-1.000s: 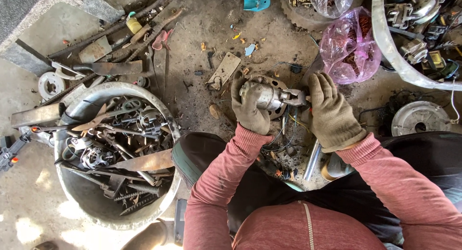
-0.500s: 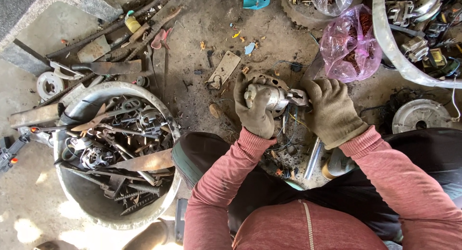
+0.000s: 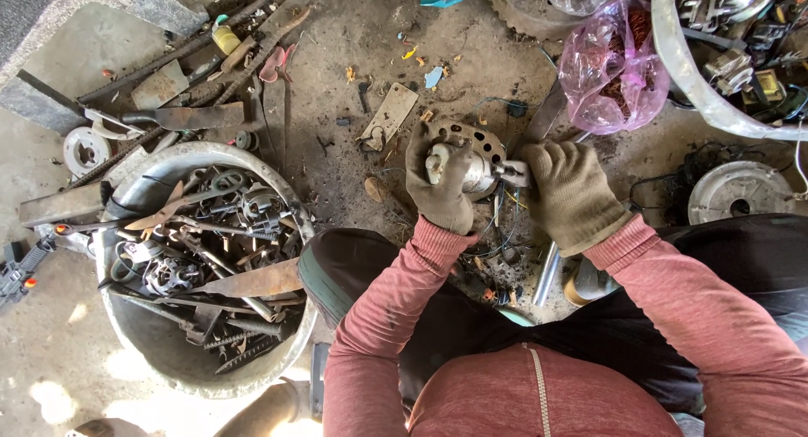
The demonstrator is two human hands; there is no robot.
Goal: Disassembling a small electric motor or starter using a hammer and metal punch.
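Round grey metal tub of scrap: left of motor. Perforated silver motor housing: turned slightly since before, over dirt floor. Left gloved hand, right gloved hand: both clenched around motor. Pink plastic bag: upper right.

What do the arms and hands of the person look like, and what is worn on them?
Both arms are covered by long sleeves of a faded pinkish-red knit top with ribbed cuffs at the wrists. The left hand and the right hand each wear a thick, olive-brown knitted work glove, dirty and worn. The left sleeve shows dark smudges. No watch or markings are visible.
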